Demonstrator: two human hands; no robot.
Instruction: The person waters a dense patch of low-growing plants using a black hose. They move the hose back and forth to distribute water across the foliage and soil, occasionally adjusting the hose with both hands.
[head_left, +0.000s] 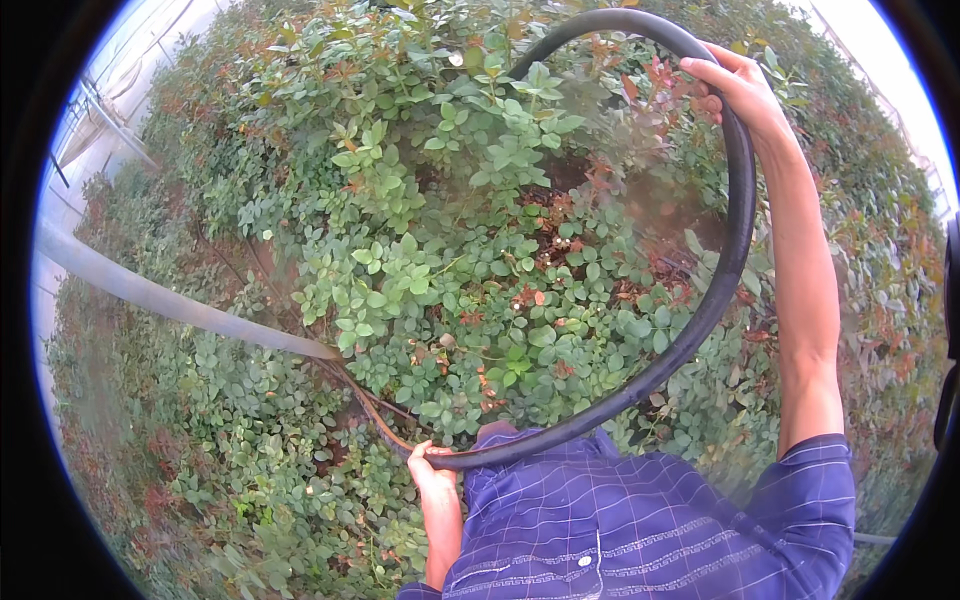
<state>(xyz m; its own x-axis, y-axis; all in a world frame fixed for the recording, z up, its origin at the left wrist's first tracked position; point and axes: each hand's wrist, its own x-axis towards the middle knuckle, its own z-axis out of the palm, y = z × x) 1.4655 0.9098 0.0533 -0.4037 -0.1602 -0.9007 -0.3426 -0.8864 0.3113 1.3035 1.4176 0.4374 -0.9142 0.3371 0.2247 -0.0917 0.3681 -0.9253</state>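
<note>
A thick black hose (739, 202) bends in a large loop in front of my body. My right hand (739, 94), raised at the upper right, grips the loop with fingers wrapped around it. Low in the view, my left hand (433, 474) holds the hose near my waist. Past the right hand, the hose curves left and drops into the leaves of rose-like bushes (390, 277), where it is hidden. On the other side of my left hand, a brownish length (371, 409) runs up and left among the stems.
A grey pole (180, 300) slants in from the left and ends among the foliage near the brownish length. Dense bushes surround me on both sides. Bare soil (675, 206) shows between plants. Pale greenhouse sheeting (135, 64) rises at the upper left.
</note>
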